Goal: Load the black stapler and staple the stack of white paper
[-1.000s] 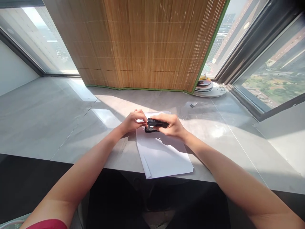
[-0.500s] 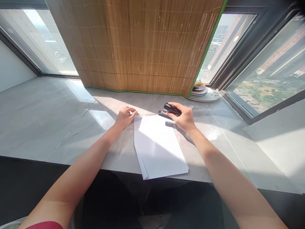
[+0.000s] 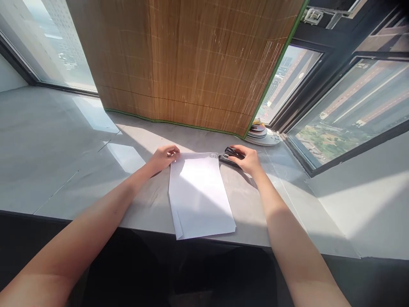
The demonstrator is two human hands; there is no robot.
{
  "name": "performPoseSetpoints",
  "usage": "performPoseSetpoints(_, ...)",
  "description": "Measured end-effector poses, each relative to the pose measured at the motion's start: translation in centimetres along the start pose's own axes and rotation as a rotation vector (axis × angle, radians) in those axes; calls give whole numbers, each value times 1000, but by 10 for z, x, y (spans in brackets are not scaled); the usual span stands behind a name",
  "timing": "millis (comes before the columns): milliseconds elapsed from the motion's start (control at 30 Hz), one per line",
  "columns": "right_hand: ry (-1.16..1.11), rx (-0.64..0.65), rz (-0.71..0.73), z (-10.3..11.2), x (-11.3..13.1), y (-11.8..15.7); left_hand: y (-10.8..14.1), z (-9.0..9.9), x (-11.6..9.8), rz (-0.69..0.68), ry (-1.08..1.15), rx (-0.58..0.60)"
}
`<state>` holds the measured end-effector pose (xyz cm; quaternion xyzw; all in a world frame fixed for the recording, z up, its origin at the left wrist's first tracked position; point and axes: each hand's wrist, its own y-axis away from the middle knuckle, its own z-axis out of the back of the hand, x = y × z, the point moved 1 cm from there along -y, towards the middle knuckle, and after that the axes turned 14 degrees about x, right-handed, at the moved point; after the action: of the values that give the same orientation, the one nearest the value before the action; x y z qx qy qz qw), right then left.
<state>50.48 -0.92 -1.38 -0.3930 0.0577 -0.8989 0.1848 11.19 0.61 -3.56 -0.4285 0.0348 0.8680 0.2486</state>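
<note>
A stack of white paper sheets (image 3: 201, 192) lies on the grey counter, with a folded edge at its lower left. At its top left corner, the curled fingers of my left hand (image 3: 164, 157) pinch the paper. My right hand (image 3: 247, 158) is closed around a black stapler (image 3: 230, 154), which is just beside the top right corner of the sheets, its front end pointing left toward them. The stapler's jaws are apart. Small light marks show near that corner, too fine to make out.
Behind the paper hangs a bamboo blind (image 3: 179, 64) with a green edge. Stacked plates (image 3: 260, 134) stand at the back right by the window frame (image 3: 300, 106). The counter's front edge (image 3: 128, 230) runs close below the sheets.
The stapler, in my right hand, has moved off the top of the paper to just beside its right corner and sits lower. My left hand stays at the left corner. The view has tilted.
</note>
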Motion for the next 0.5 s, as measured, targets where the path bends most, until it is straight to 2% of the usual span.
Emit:
performPoseSetpoints(300,-14,185,98,-8,26,7,1,1,-7,44,-97,-4)
performPoseSetpoints(500,4,202,117,-17,36,5,1,1,-15,34,-138,23)
